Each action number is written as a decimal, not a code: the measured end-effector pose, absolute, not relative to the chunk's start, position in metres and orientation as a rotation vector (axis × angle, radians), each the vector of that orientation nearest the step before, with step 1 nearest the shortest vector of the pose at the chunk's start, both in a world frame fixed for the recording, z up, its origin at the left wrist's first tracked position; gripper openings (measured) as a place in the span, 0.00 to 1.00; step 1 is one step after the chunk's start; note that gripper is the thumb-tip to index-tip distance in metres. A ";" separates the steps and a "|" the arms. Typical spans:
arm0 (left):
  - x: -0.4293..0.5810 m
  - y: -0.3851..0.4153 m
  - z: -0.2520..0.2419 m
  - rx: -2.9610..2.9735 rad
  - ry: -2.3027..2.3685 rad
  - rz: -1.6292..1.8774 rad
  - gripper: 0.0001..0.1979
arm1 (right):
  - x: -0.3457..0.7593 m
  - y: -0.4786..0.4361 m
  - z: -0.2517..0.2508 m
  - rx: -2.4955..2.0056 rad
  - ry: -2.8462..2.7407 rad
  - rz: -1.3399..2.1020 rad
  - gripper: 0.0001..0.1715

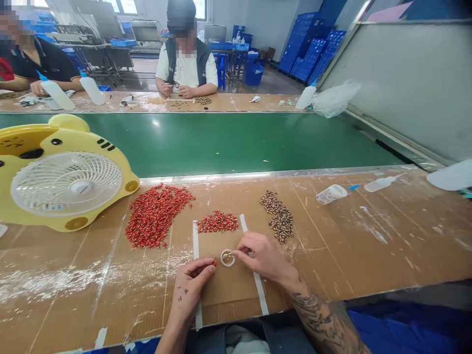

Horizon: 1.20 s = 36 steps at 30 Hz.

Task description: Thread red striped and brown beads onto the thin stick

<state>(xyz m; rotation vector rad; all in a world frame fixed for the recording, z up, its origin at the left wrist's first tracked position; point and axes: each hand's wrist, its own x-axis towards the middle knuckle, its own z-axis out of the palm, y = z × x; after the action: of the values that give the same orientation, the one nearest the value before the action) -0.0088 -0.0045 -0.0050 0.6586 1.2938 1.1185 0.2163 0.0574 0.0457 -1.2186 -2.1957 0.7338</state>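
My left hand [191, 285] pinches a small red bead-like piece [215, 263] between thumb and fingertips. A small round white-rimmed dish [222, 262] stands just right of it on a cardboard sheet [224, 290] edged with white tape. My right hand [261, 255] is closed on a thin pale stick [229, 254], whose tip is over or in the dish; the exact contact cannot be made out. Beyond the dish lies a small heap of red pieces [217, 222]. A larger red heap [157, 216] is to the left, and a heap of dark-and-tan pieces [278, 216] to the right.
A yellow animal-faced fan [125, 169] stands at left. To the right lie a white tub [331, 194] and a squeeze bottle [379, 184]. A green conveyor belt [239, 140] runs behind the cardboard-covered table [332, 255]. Two people [188, 69] sit across it.
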 end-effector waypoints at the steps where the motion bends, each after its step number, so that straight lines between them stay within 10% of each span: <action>1: -0.009 -0.005 -0.005 0.655 1.306 1.114 0.13 | 0.219 0.059 0.044 -1.250 -2.212 0.727 0.11; 36: -0.003 -0.007 0.001 0.796 1.330 1.142 0.11 | 0.278 0.061 0.049 -1.484 -2.189 0.712 0.08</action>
<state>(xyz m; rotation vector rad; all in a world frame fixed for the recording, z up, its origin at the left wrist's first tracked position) -0.0028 -0.0072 0.0009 0.7958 1.3297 1.1420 0.2778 0.0615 0.0487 -1.4838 -2.1889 0.7118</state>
